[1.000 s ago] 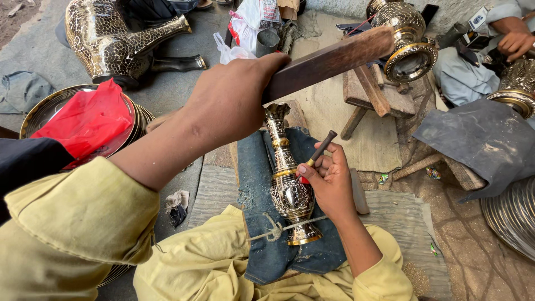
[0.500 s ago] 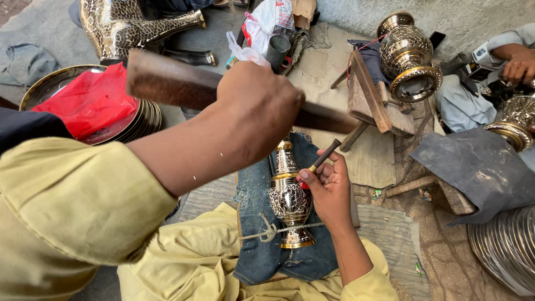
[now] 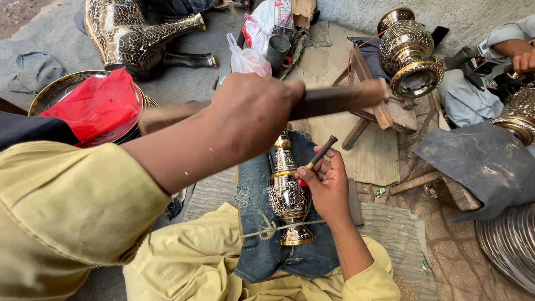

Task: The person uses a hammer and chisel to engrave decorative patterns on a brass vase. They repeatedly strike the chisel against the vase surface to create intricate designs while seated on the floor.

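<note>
Floor-level metalcraft workshop: engraved brass vases (image 3: 411,50), trays (image 3: 61,89).

vase (image 3: 288,195) on denim pad (image 3: 256,234) | tray (image 3: 42,97) left | stool (image 3: 373,108) behind-right

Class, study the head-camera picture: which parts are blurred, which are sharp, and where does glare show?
Head view: the wooden mallet in the left hand is smeared by motion blur; the engraved brass vase and the chisel in the right hand are sharp; bright glare sits on the large brass vase beyond; light is soft, shadows faint.
</note>
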